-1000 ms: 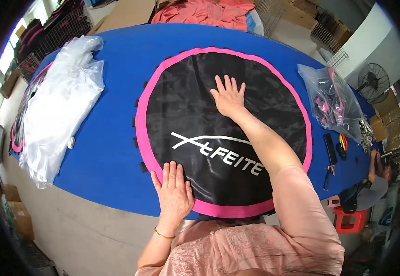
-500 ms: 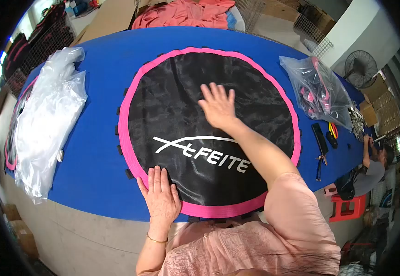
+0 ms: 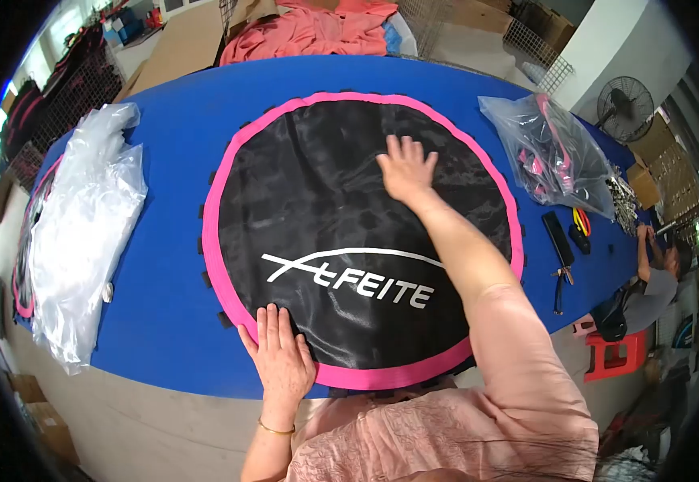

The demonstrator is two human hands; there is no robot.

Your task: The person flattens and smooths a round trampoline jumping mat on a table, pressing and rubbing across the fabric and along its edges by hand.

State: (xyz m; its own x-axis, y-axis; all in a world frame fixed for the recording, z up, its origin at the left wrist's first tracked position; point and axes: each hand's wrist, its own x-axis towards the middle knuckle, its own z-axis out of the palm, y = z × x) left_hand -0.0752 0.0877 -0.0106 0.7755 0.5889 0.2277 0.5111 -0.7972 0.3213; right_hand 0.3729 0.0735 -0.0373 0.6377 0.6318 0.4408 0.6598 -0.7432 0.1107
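A round black mat (image 3: 317, 185) with a pink border and white lettering lies flat before me, small black tabs showing around its edge. My left hand (image 3: 281, 353) rests flat on the pink border at the lower left, fingers reaching onto the black fabric. Over the upper right part of the mat is my right hand (image 3: 408, 170), palm down with fingers spread and slightly blurred. Neither hand holds anything.
The blue table (image 3: 165, 337) bears clear plastic bags (image 3: 84, 241) at left and a bag with pink-black pieces (image 3: 554, 161) at right. Near that are a black phone-like object (image 3: 557, 237), cutters (image 3: 580, 229) and metal parts (image 3: 624, 205). A co-worker (image 3: 651, 293) sits far right.
My right hand has swept left over the mat, then back to the right. My left hand stays on the border. The camera view has shifted a little.
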